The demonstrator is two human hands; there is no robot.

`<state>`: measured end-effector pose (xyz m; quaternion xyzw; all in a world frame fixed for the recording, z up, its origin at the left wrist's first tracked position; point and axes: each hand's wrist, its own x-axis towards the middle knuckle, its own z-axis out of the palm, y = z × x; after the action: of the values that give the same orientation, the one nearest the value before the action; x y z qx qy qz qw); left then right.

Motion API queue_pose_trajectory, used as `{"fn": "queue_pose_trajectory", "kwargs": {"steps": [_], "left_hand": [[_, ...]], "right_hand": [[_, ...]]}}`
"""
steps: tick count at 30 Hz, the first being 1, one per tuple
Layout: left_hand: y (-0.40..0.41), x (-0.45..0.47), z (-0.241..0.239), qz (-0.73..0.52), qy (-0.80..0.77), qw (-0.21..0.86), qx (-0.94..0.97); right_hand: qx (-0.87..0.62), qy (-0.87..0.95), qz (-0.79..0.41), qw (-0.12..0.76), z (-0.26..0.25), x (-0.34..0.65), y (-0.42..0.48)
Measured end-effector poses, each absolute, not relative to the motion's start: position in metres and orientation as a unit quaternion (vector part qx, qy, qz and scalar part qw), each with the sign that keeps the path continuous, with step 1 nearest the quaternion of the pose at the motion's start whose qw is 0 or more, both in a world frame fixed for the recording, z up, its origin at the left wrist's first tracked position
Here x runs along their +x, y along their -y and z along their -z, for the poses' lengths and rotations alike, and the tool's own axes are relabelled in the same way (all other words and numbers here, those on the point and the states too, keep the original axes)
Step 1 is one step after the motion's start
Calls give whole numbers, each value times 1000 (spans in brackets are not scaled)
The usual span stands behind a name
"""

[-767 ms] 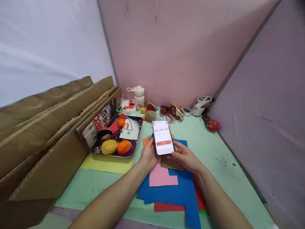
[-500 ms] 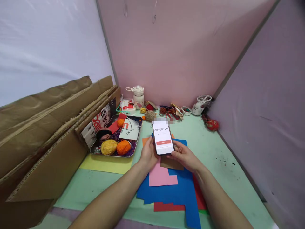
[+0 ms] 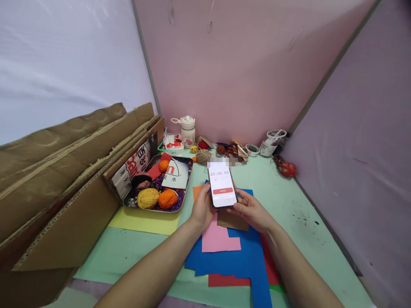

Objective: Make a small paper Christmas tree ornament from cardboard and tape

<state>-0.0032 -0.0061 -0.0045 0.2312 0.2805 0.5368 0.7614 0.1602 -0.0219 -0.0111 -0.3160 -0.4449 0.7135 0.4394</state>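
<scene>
Between my hands is a smartphone [image 3: 222, 187], its lit screen reading 00:00:00 above a red button. My left hand [image 3: 202, 208] grips its left edge, fingers partly hidden behind it. On the lower right corner, my right hand [image 3: 252, 210] has the thumb at the front and fingers behind. Below the phone lie overlapping sheets: blue paper [image 3: 231, 263], a pink piece [image 3: 216, 239], a brown piece [image 3: 233, 220] and red paper [image 3: 229, 280].
To the left, a metal tray [image 3: 184, 201] holds yarn balls and paper pieces, beside leaning cardboard sheets [image 3: 80, 201]. A white bottle [image 3: 188, 132], yarn and a tape roll [image 3: 252, 149] line the back. Near the right wall are a white tub [image 3: 269, 145] and red yarn [image 3: 287, 169].
The whole view has shifted slightly, so things appear a little to the right. Both hands keep hold of the phone, and its display still reads zeros.
</scene>
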Motion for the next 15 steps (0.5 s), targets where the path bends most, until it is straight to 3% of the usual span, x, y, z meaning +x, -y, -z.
{"fn": "queue_pose_trajectory", "kwargs": {"steps": [8,15], "left_hand": [[2,-2,25,-480,-401,756,193],[5,-3,23,-458,-433,753,191]], "right_hand": [[-323,422,-740,412,-35,136,-3],[-347,472,-719,373,-42,22,-123]]}}
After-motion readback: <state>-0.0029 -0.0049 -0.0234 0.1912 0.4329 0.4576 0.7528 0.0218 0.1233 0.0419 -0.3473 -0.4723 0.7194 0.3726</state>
